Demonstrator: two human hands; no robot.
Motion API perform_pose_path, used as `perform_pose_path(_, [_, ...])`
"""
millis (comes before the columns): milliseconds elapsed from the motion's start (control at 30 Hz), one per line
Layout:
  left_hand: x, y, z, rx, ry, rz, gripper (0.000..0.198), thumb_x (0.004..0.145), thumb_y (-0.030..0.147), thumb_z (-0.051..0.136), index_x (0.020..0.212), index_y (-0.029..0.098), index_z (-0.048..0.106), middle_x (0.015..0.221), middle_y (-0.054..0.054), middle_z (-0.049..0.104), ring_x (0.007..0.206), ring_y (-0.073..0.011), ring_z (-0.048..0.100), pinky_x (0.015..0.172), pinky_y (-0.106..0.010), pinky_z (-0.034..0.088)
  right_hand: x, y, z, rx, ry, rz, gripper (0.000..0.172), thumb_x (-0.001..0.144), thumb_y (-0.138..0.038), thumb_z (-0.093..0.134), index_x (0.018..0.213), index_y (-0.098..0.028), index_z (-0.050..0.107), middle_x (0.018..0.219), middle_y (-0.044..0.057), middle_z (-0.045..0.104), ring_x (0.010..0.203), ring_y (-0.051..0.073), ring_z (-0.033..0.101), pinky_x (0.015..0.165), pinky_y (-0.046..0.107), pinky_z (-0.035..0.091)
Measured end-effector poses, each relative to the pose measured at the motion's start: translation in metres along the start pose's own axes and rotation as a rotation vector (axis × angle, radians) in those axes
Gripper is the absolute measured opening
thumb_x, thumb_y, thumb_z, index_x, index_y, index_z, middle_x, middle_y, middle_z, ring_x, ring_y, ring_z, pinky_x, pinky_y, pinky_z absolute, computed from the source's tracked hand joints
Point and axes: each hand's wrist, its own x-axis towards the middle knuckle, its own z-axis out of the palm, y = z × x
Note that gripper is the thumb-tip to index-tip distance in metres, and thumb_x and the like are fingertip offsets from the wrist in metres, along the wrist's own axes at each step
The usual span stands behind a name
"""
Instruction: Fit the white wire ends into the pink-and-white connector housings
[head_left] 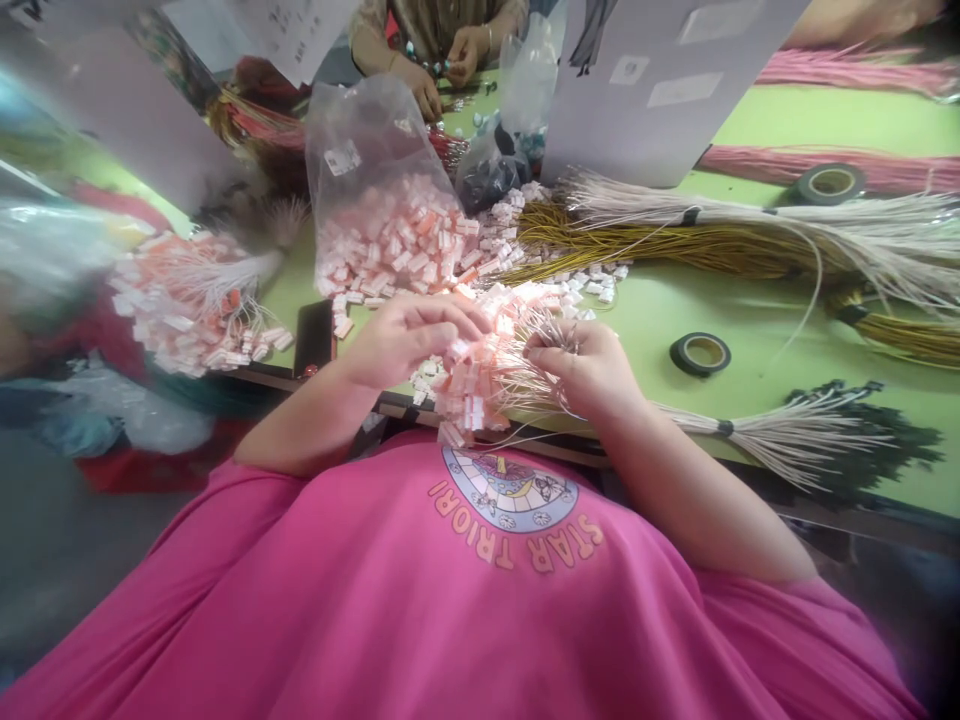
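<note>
My right hand (589, 368) is closed around a bundle of thin white wires (519, 372), whose ends carry pale pink and white connectors (466, 392) that hang at the table's front edge. To the left, my left hand (416, 335) has its fingers curled at the top of these connectors; its fingertips press on a connector there. Behind my hands, a clear plastic bag (367, 130) lies open with many pink and white connectors (405, 240) spilling from it. The wire bundle's tail runs right under my right forearm to a black tape band (724, 428).
Black tape rolls (700, 354) and long white (750, 215) and yellow wire bundles (675, 248) lie on the green table (637, 320) at right. A dark phone (313, 338) and another connector pile (187, 310) are left. Across the table, a person's hands (465, 55) work.
</note>
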Motion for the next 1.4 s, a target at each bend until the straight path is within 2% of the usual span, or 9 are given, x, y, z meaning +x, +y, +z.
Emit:
perform_pose_path(67, [0.002, 0.003, 0.014, -0.006, 0.010, -0.059, 0.015, 0.078, 0.026, 0.066, 0.087, 0.014, 0.070, 0.100, -0.008, 0.068, 0.080, -0.0152, 0.065, 0.063, -0.025, 0.054, -0.002, -0.001, 0.000, -0.001, -0.009, -0.044, 0.013, 0.072, -0.023, 0.059, 0.061, -0.017, 0.056, 0.050, -0.006, 0.044, 0.047, 0.007, 0.038, 0.048, 0.024, 0.030])
perform_pose_path(167, [0.006, -0.003, 0.024, -0.028, 0.062, -0.164, 0.033, 0.071, 0.018, 0.072, 0.103, 0.014, 0.065, 0.098, -0.007, 0.067, 0.073, -0.0119, 0.064, 0.063, -0.023, 0.054, -0.005, -0.005, 0.000, -0.058, -0.009, -0.115, 0.020, 0.075, -0.026, 0.058, 0.058, -0.017, 0.052, 0.051, -0.006, 0.040, 0.048, 0.007, 0.035, 0.048, 0.024, 0.028])
perform_pose_path(333, [0.009, -0.005, 0.026, -0.041, 0.098, -0.163, 0.030, 0.068, 0.017, 0.075, 0.096, 0.012, 0.067, 0.091, -0.005, 0.068, 0.079, -0.0138, 0.065, 0.073, -0.027, 0.056, -0.005, -0.008, 0.002, -0.134, -0.004, -0.202, 0.029, 0.078, -0.029, 0.056, 0.054, -0.018, 0.044, 0.053, -0.005, 0.038, 0.052, 0.007, 0.033, 0.051, 0.025, 0.029])
perform_pose_path(500, [0.009, 0.005, 0.028, 0.150, 0.091, -0.148, 0.024, 0.070, 0.015, 0.074, 0.094, 0.014, 0.070, 0.089, -0.005, 0.069, 0.078, -0.0137, 0.064, 0.073, -0.027, 0.054, -0.006, -0.009, 0.003, -0.151, 0.008, -0.200, 0.027, 0.078, -0.028, 0.054, 0.055, -0.018, 0.046, 0.053, -0.005, 0.039, 0.053, 0.008, 0.034, 0.052, 0.025, 0.029])
perform_pose_path(967, [0.008, -0.006, 0.041, 0.619, 0.075, 0.081, 0.005, 0.078, 0.018, 0.065, 0.080, 0.017, 0.070, 0.073, -0.002, 0.064, 0.069, -0.0137, 0.057, 0.066, -0.027, 0.045, -0.008, -0.007, 0.008, -0.194, 0.031, -0.176, 0.019, 0.075, -0.021, 0.058, 0.057, -0.017, 0.051, 0.054, -0.004, 0.045, 0.056, 0.009, 0.039, 0.053, 0.024, 0.031])
perform_pose_path(1100, [0.003, -0.001, 0.039, 0.641, 0.024, 0.155, 0.013, 0.083, 0.022, 0.062, 0.092, 0.017, 0.070, 0.080, -0.004, 0.068, 0.074, -0.0147, 0.060, 0.069, -0.028, 0.047, -0.008, -0.007, 0.004, -0.224, 0.005, -0.172, 0.022, 0.077, -0.025, 0.058, 0.058, -0.017, 0.052, 0.054, -0.004, 0.044, 0.054, 0.009, 0.039, 0.052, 0.024, 0.031])
perform_pose_path(1267, [-0.003, 0.000, 0.010, 0.744, -0.008, 0.241, 0.019, 0.085, 0.025, 0.060, 0.101, 0.020, 0.069, 0.093, -0.006, 0.069, 0.083, -0.0161, 0.061, 0.076, -0.028, 0.048, -0.002, -0.004, -0.002, -0.202, -0.037, -0.256, 0.014, 0.077, -0.026, 0.060, 0.066, -0.019, 0.063, 0.066, 0.000, 0.057, 0.065, 0.012, 0.052, 0.061, 0.027, 0.040])
perform_pose_path(1333, [-0.002, -0.012, -0.019, 0.831, 0.146, 0.147, 0.025, 0.083, 0.029, 0.062, 0.106, 0.021, 0.067, 0.103, -0.006, 0.067, 0.087, -0.0176, 0.061, 0.077, -0.029, 0.048, 0.001, -0.002, -0.004, -0.147, 0.034, -0.305, 0.009, 0.076, -0.026, 0.061, 0.073, -0.021, 0.068, 0.081, 0.002, 0.063, 0.078, 0.016, 0.058, 0.070, 0.031, 0.043])
perform_pose_path(1400, [0.001, -0.033, -0.052, 0.966, 0.429, -0.045, 0.028, 0.086, 0.034, 0.058, 0.108, 0.020, 0.066, 0.104, -0.008, 0.066, 0.089, -0.0205, 0.060, 0.081, -0.032, 0.046, 0.002, 0.000, -0.004, -0.092, 0.117, -0.276, 0.007, 0.073, -0.024, 0.063, 0.075, -0.021, 0.069, 0.081, 0.002, 0.064, 0.079, 0.017, 0.058, 0.072, 0.032, 0.043])
